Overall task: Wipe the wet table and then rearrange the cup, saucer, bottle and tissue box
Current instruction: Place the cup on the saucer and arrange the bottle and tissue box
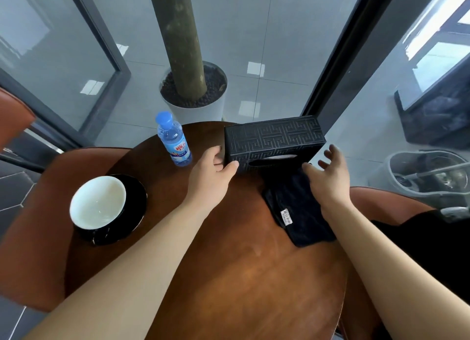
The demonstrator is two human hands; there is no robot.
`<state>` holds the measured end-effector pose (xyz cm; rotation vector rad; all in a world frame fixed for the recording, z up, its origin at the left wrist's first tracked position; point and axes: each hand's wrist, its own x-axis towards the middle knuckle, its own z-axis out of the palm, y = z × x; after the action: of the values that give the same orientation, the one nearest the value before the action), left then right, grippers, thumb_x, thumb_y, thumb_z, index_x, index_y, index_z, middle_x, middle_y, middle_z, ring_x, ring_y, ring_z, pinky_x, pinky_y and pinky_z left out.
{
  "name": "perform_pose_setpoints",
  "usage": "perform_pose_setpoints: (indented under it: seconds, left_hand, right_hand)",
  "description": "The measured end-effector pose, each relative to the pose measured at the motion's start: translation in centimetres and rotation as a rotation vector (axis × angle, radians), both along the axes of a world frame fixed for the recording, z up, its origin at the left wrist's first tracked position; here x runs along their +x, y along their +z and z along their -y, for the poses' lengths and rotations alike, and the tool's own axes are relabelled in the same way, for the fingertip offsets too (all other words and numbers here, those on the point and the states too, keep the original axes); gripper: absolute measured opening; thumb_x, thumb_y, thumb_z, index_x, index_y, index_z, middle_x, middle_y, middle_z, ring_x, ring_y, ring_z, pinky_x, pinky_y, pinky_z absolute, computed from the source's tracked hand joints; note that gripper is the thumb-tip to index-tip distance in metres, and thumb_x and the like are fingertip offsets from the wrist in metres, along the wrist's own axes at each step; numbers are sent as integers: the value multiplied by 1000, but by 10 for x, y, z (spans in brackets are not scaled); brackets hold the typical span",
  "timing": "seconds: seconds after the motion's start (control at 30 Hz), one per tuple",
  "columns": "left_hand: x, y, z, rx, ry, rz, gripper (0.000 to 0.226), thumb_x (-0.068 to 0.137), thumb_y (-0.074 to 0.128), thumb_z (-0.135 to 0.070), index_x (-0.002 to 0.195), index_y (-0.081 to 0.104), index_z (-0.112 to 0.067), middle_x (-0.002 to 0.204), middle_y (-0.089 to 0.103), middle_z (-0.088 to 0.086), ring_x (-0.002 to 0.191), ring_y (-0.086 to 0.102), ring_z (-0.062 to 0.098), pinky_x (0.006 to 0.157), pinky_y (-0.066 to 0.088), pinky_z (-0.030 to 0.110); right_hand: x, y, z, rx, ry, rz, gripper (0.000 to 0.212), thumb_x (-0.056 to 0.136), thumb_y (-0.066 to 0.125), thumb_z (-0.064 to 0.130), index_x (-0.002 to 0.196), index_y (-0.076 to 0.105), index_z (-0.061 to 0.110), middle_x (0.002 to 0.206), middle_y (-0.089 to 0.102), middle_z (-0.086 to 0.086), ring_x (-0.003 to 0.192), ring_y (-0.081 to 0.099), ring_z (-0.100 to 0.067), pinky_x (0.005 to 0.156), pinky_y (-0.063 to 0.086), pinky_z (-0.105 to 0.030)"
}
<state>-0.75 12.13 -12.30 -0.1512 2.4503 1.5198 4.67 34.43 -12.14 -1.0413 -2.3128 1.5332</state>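
Black embossed leatherette tissue box (274,139), stiff and likely light, was gripped by its end in the left hand (213,169); the right hand (328,172) hovered open.

Round brown table (229,276). White-lined cup (98,202) on black saucer (137,200), left edge. Blue-capped bottle (174,140) standing, far side. Black patterned tissue box (274,139) tilted, far right.
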Motion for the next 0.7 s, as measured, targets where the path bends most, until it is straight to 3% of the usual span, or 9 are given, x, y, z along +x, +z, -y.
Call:
perform_pose_setpoints:
  seconds: [0.13, 0.23, 0.33, 0.5, 0.6, 0.7]
  left_hand:
    - [-3, -2, -5, -6, -11, -12, 46, 90, 71, -33, 134, 59, -23, 121, 71, -6, 109, 68, 8, 103, 52, 36]
    - [-4, -3, -10, 19, 4, -41, 23, 91, 70, -28, 114, 70, -27, 105, 75, -14, 99, 70, 2, 100, 54, 36]
    - [-1, -3, -14, 10, 33, -69, 17, 92, 70, -29, 108, 72, -31, 91, 72, -20, 91, 69, -3, 94, 55, 30]
    - [1, 8, -8, -24, 149, -201, 20, 97, 63, -28, 110, 73, -17, 93, 72, -12, 92, 67, 1, 86, 51, 28]
    - [-7, 15, -1, -29, 201, -271, 19, 99, 59, -30, 108, 71, -19, 97, 76, -1, 89, 67, 3, 84, 51, 29]
    - [-14, 15, 5, -89, 218, -310, 23, 100, 56, -33, 115, 68, -22, 97, 68, 1, 89, 62, 15, 79, 45, 27]
  right_hand:
    - [-10, -3, -3, -31, 90, -32, 46, 92, 65, 12, 131, 52, 32, 103, 57, 34, 94, 55, 16, 94, 51, -32]
    - [-16, -8, -4, -84, 78, -69, 34, 94, 64, 13, 124, 57, 28, 102, 65, 26, 101, 63, 3, 93, 53, -33]
    - [-20, -10, -5, -86, 43, -76, 20, 96, 64, 18, 112, 58, 27, 99, 67, 16, 103, 67, -15, 91, 55, -37]
    - [-27, -2, 0, -32, 57, -134, 30, 97, 62, 22, 125, 59, 30, 106, 67, 20, 103, 67, -13, 89, 54, -35]
    - [-32, 4, 8, 13, 76, -183, 33, 95, 64, 22, 126, 61, 29, 104, 68, 19, 93, 69, -13, 83, 55, -33]
    - [-38, 8, 15, 74, 95, -183, 30, 93, 66, 22, 121, 63, 30, 95, 63, 23, 85, 64, -9, 82, 52, -32]
